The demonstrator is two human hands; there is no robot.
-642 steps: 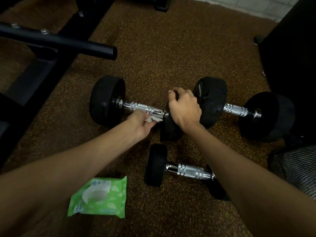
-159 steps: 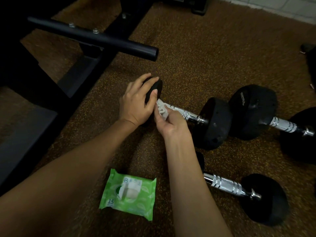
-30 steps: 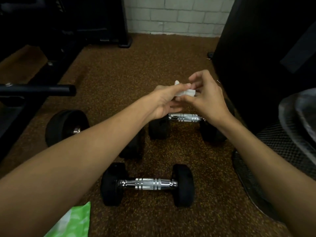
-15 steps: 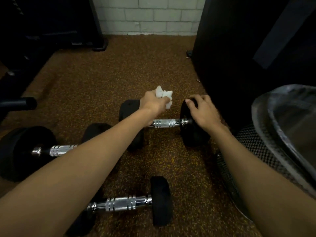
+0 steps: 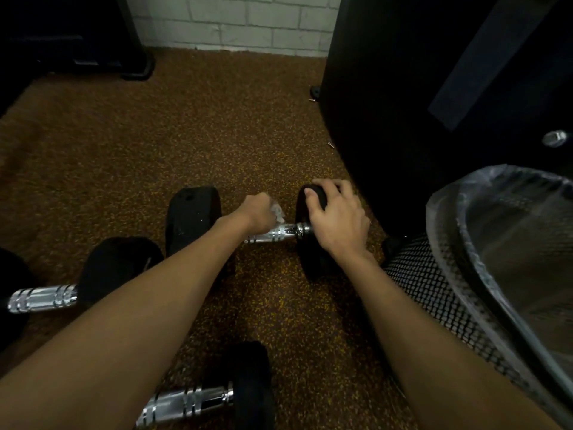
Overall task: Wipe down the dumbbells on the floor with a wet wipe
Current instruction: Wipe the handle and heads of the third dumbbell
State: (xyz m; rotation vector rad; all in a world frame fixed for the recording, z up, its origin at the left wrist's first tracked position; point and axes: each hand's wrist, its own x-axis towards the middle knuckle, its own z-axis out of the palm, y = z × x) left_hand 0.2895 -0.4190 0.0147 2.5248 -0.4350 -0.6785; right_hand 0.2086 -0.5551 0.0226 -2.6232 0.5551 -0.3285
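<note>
At the far left edge, a black-headed dumbbell with a ribbed chrome handle point(image 5: 42, 297) lies on the brown speckled rubber floor point(image 5: 139, 144), cut off by the frame. A second dumbbell of the same kind point(image 5: 189, 401) lies low in the view, just right of it and partly hidden under the left forearm. Beyond these lies the far dumbbell point(image 5: 286, 231), set crosswise on the floor. The left hand point(image 5: 259, 212) is closed in a fist round a crumpled white wet wipe point(image 5: 278, 211) and presses it onto the middle of this dumbbell's handle. The wipe seems to lie on top of the bar rather than wrap it, though the fist hides most of it. The right hand point(image 5: 336, 218) sits on the right-hand head of the far dumbbell, its fingers curled over the top in a grip. To the right stands a black mesh waste bin with a clear plastic liner point(image 5: 434, 293), near that head. Behind it rises a large black piece of equipment point(image 5: 418, 88), and a white brick wall point(image 5: 232, 23) runs along the back.
</note>
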